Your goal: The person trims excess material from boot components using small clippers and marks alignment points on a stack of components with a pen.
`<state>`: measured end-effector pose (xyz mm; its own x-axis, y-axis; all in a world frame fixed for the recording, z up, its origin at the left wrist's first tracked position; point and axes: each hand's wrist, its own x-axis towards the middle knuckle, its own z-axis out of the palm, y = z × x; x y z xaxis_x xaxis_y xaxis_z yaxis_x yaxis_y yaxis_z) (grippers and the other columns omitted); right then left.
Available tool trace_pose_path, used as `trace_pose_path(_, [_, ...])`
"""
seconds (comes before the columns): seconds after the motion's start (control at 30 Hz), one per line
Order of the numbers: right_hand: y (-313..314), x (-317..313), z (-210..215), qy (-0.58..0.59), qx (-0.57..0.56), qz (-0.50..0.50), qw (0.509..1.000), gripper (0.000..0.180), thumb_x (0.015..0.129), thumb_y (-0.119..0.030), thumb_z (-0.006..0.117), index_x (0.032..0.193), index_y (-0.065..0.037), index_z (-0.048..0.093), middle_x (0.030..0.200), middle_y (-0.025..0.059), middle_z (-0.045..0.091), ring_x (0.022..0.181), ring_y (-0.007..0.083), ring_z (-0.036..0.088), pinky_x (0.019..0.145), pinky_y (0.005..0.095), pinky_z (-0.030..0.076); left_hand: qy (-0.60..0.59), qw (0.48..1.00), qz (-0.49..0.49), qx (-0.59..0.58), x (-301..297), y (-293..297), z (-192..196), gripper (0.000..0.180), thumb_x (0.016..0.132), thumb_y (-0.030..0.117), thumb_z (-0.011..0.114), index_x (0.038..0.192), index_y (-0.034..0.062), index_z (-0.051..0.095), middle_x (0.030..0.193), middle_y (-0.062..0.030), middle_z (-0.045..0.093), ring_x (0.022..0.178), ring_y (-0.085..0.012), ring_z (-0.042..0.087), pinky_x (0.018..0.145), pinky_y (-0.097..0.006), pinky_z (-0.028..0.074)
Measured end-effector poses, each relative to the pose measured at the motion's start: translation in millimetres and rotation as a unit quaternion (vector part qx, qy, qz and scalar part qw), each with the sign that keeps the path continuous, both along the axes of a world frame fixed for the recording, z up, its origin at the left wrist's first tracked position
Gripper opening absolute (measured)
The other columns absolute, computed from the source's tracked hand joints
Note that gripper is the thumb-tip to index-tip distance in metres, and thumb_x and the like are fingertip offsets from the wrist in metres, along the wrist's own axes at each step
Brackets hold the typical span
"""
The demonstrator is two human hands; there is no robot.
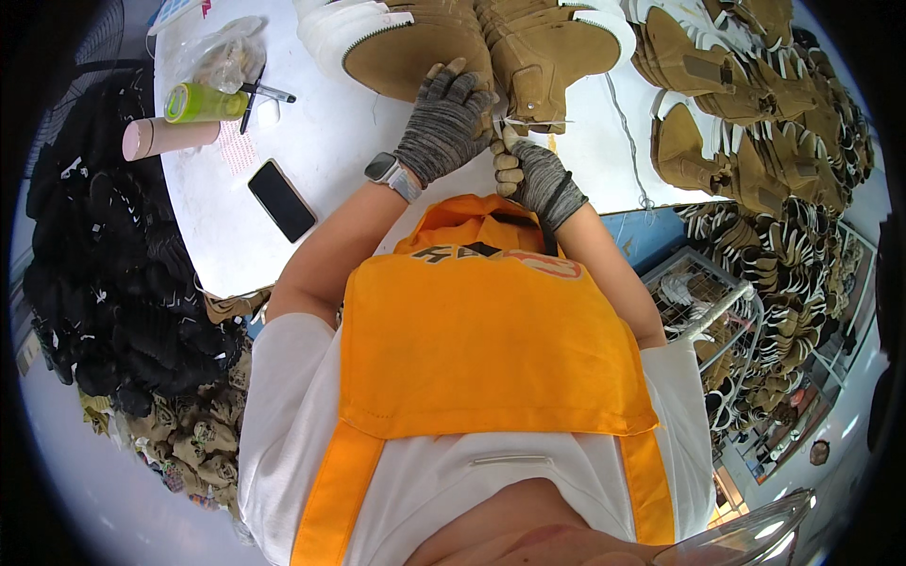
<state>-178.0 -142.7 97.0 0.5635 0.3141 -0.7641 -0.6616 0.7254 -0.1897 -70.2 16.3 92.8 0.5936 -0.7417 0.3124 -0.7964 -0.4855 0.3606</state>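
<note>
This is a shoe-making workshop — a factory floor rather than a home or shop. The white desk (311, 141) is the landmark: on its far edge lie tan boot uppers (472, 42) with white lining, and to its right the same tan pieces (755, 123) lie stacked in rows. Below the desk's right corner a wire basket (703, 292) and racks hold more cut parts, and left of the desk black components (113, 264) are heaped high. The person at the desk wears an orange work apron (481, 349) and grey knit gloves — working dress, with a phone (281, 199) and bottles (203, 102) set aside.
</note>
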Motion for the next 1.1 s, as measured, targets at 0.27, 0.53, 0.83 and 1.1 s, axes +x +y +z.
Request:
trace_pose_path(0.27, [11, -2, -5, -0.018, -0.017, -0.037, 0.999, 0.026, 0.096, -0.037, 0.053, 0.084, -0.014, 0.048, 0.059, -0.0069, 0.035, 0.044, 0.0071, 0.028, 0.043, 0.0226, 0.025, 0.007, 1.000, 0.006, -0.009, -1, 0, -1, 0.048, 0.069, 0.033, 0.076, 0.110, 0.0111, 0.063, 0.124, -0.0110, 0.051, 0.130, -0.0312, 0.035, 0.113, -0.049, 0.021])
trace_pose_path(0.53, [8, 1, -5, -0.014, 0.034, -0.050, 0.998, 0.028, 0.096, -0.038, 0.054, 0.084, -0.014, 0.047, 0.061, -0.0059, 0.036, 0.046, 0.0082, 0.029, 0.045, 0.0239, 0.028, 0.005, 1.000, 0.012, 0.000, -3, -1, -1, 0.046, 0.068, 0.030, 0.075, 0.110, 0.0127, 0.063, 0.124, -0.0106, 0.051, 0.130, -0.0308, 0.035, 0.112, -0.048, 0.021])
trace_pose_path(0.83, [0, 10, 3, 0.022, -0.024, 0.007, 0.999, 0.027, 0.096, -0.038, 0.052, 0.085, -0.014, 0.048, 0.060, -0.0056, 0.037, 0.045, 0.0082, 0.031, 0.045, 0.0235, 0.027, -0.011, 0.999, 0.021, -0.022, -6, -6, -4, 0.046, 0.068, 0.029, 0.075, 0.109, 0.0121, 0.064, 0.120, -0.0101, 0.054, 0.129, -0.0321, 0.037, 0.111, -0.049, 0.023])
trace_pose_path(1.1, [-13, -8, -15, -0.019, 0.014, 0.040, 0.999, 0.025, 0.097, -0.037, 0.051, 0.082, -0.016, 0.047, 0.057, -0.0082, 0.034, 0.044, 0.0072, 0.027, 0.046, 0.0236, 0.025, -0.029, 0.999, 0.028, -0.012, -6, -8, -8, 0.049, 0.066, 0.030, 0.077, 0.110, 0.0139, 0.063, 0.121, -0.0089, 0.053, 0.129, -0.0314, 0.037, 0.111, -0.048, 0.024])
